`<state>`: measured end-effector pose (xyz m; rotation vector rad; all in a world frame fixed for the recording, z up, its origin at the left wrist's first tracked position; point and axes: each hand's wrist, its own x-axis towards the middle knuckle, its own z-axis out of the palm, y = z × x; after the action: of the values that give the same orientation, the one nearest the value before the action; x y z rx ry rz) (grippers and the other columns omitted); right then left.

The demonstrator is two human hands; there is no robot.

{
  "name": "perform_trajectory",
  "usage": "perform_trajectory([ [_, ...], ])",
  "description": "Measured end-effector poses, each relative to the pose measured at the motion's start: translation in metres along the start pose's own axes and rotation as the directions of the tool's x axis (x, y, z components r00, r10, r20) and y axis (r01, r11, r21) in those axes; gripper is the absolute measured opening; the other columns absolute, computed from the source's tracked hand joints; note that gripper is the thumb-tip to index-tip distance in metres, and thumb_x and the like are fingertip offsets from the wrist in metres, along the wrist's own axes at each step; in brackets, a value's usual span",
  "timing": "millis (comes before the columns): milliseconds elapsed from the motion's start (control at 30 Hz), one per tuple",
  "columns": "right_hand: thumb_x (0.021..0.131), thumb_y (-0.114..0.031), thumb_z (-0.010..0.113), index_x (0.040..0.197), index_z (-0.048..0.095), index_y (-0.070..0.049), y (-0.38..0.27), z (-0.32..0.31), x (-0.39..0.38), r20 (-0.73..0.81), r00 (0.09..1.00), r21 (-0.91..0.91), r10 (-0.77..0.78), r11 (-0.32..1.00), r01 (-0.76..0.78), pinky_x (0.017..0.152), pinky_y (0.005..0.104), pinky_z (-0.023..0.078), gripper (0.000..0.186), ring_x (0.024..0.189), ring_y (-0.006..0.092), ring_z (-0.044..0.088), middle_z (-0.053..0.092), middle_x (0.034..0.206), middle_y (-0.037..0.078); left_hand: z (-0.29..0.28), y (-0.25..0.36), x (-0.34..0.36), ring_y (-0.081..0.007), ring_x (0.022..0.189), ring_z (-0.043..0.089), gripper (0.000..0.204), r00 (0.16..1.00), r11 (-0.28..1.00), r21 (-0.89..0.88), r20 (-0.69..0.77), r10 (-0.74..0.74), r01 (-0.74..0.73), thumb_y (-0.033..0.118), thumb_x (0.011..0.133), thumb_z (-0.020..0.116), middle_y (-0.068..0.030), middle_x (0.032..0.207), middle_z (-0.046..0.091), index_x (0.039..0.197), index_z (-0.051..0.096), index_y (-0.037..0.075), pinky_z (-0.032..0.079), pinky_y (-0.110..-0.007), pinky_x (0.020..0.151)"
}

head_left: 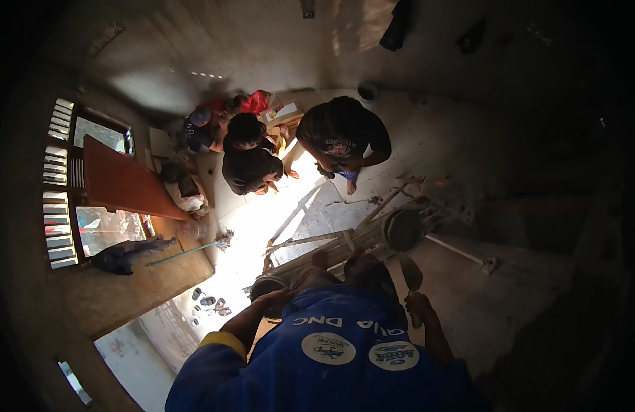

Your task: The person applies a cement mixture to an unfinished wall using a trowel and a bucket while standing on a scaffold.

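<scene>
My right hand (419, 305) is closed round the handle of a trowel (411, 272), whose blade points away from me. Beyond it, a round dark bucket (404, 230) sits on the wooden scaffold (317, 257). My left hand (273, 301) is lowered beside my left leg, at the rim of a second dark bucket (264, 287). Its fingers are in shadow, so I cannot make out whether they grip that rim. My bare feet and legs rest over the scaffold planks.
Several people gather on the floor below, one in a dark shirt (343, 134). A reddish door (125, 175) stands open by the windows at left. A blue-handled mop (187, 254) and several sandals (218, 302) lie near the doorway. A pale pole (455, 248) extends right of the scaffold.
</scene>
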<state>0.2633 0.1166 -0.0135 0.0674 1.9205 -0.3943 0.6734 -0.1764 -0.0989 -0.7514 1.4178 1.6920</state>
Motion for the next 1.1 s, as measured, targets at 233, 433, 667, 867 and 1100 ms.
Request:
perform_trajectory([
  [233,0.077,-0.017,0.062,0.093,0.055,0.001,0.007,0.005,-0.003,0.006,0.996,-0.12,-0.09,0.989,0.09,0.058,0.0349,0.051,0.025,0.063,0.0215,0.062,0.061,0.075,0.012,0.006,-0.059,0.022,-0.032,0.117,0.054,0.05,0.97,0.964,0.263,-0.221,0.103,-0.043,0.04,0.1,0.034,-0.0191,0.124,0.057,0.129,0.051,0.004,0.042,-0.039,0.099],
  [433,0.082,-0.022,0.06,0.097,0.057,0.003,0.033,0.003,0.006,-0.009,0.979,-0.092,-0.205,0.975,0.203,0.058,0.0356,0.051,0.029,0.062,0.0202,0.06,0.061,0.077,0.012,-0.009,-0.034,0.03,-0.0304,0.117,0.053,0.047,0.956,0.988,0.121,-0.267,0.122,-0.092,0.036,0.099,0.037,-0.018,0.125,0.057,0.13,0.051,0.003,0.041,-0.038,0.099],
  [667,0.089,-0.024,0.054,0.095,0.059,0.003,0.081,0.01,0.01,0.035,0.994,0.297,-0.108,0.95,0.092,0.058,0.0343,0.05,0.028,0.062,0.0192,0.06,0.063,0.078,0.011,-0.012,-0.028,0.039,-0.0286,0.117,0.052,0.045,0.946,0.989,0.03,-0.289,0.144,-0.142,0.032,0.098,0.039,-0.0169,0.126,0.056,0.13,0.051,0.003,0.04,-0.037,0.1],
  [867,0.093,-0.03,0.046,0.09,0.06,0.002,0.103,0.029,0.023,0.07,0.992,-0.012,-0.102,0.995,0.104,0.058,0.0341,0.05,0.036,0.061,0.019,0.059,0.063,0.075,0.011,-0.007,-0.039,0.041,-0.027,0.118,0.051,0.043,0.94,0.987,-0.029,-0.311,0.14,-0.156,0.029,0.098,0.042,-0.0158,0.127,0.055,0.13,0.051,0.003,0.039,-0.036,0.1],
  [1100,0.095,-0.03,0.043,0.091,0.06,0.003,0.051,0.033,-0.019,0.067,0.996,-0.247,-0.062,0.966,0.077,0.06,0.0354,0.049,0.037,0.063,0.0213,0.059,0.063,0.076,0.011,0.002,-0.062,0.041,-0.0252,0.118,0.051,0.041,0.93,0.973,-0.136,-0.344,0.13,-0.186,0.025,0.097,0.044,-0.0146,0.128,0.054,0.131,0.051,0.002,0.039,-0.035,0.1],
])
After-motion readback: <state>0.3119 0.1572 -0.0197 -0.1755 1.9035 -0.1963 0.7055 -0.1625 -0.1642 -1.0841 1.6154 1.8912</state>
